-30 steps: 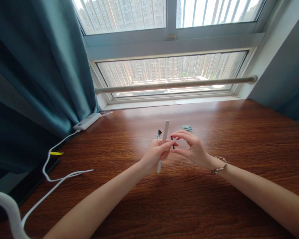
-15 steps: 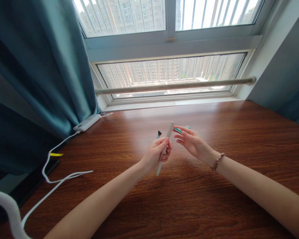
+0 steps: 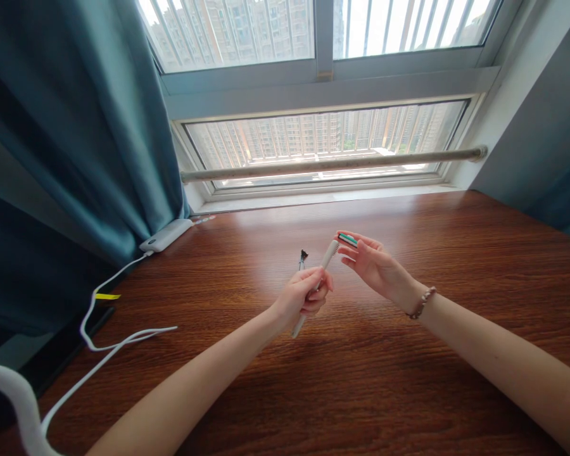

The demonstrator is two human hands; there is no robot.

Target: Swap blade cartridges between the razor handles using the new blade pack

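My left hand [image 3: 308, 292] is closed around the middle of a slim white stick-shaped trimmer [image 3: 330, 254]. Its upper end carries a row of short comb-like teeth and points toward my right hand. The lower end sticks out below my fist. Between the thumb and fingers of my right hand [image 3: 373, 266] is a small green-and-black bar resembling a razor cartridge [image 3: 348, 240]. This bar is just above and right of the trimmer's toothed tip; whether they touch I cannot tell. Beyond my left hand lies a thin object with a black head [image 3: 304, 255], its lower part hidden.
The brown wooden desk [image 3: 384, 380] runs up to a barred window. At the left are a white power strip [image 3: 167, 235], its white cable [image 3: 88, 316], a yellow strip [image 3: 107, 296] and a blue curtain [image 3: 90, 126]. A thick white curved tube [image 3: 19, 399] occupies the lower left corner.
The trimmer has turned and tilted right, so its teeth now show. My right hand has shifted slightly right, and the green-and-black bar has risen with it.
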